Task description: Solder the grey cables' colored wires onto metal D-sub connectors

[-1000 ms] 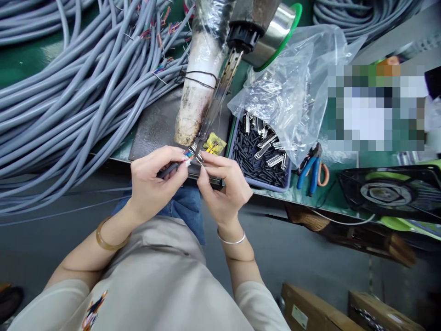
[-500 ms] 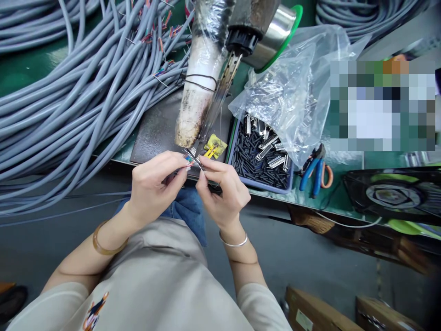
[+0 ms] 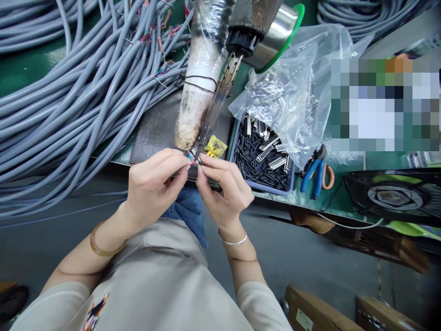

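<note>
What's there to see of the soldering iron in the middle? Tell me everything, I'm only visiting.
The soldering iron slants down toward the picture's left, its narrow, darkened end between the fingertips of the left hand and right hand. A black, ribbed collar tops its metal-looking sleeve, which has holes along it. A stained white tube runs beside it. Neither hand grips the shaft; what its tip touches is too small to tell.

The left hand [image 3: 155,186] pinches coloured wires [image 3: 189,157] near a soldering iron [image 3: 225,80].
</note>
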`<state>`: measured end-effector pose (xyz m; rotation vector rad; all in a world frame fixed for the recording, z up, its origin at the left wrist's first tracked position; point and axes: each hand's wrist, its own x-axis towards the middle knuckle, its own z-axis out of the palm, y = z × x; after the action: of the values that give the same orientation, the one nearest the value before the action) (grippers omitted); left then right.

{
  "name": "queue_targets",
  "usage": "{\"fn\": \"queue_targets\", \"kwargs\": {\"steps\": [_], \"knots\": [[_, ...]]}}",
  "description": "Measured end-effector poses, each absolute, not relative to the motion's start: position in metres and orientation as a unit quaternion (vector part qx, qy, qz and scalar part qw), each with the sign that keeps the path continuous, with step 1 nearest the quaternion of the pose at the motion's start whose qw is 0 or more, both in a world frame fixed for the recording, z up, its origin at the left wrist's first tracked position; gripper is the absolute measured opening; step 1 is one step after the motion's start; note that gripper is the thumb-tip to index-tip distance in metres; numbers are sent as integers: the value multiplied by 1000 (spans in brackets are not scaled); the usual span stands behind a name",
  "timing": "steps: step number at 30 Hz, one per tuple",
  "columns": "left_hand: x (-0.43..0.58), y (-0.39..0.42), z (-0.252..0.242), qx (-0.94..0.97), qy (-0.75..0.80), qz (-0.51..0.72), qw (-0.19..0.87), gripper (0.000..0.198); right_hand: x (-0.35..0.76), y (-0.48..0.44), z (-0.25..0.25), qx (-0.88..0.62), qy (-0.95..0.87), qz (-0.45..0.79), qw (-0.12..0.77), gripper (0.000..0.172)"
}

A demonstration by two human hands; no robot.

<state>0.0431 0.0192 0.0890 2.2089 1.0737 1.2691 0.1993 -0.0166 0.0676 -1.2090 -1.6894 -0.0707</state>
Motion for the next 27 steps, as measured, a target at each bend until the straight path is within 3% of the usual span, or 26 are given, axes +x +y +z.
{"fn": "queue_targets", "kwargs": {"steps": [10,12,15,18,23,27], "knots": [[38,16,83,745,433,384,330,9,205,-28,60,-490,-743,-46,454,17],[37,14,84,700,443,384,408,6,209,-31,55,-479,-733,-34,482,14],[35,12,87,583,415,340,610,13,214,-35,49,-441,-732,-19,519,8],[33,9,89,478,368,286,744,22,215,-37,46,-429,-753,-25,498,8],[28,0,86,448,350,360,740,28,208,-43,55,-496,-711,-8,499,9],[24,-4,82,467,301,385,737,14,203,-47,65,-554,-620,147,536,11]]}}
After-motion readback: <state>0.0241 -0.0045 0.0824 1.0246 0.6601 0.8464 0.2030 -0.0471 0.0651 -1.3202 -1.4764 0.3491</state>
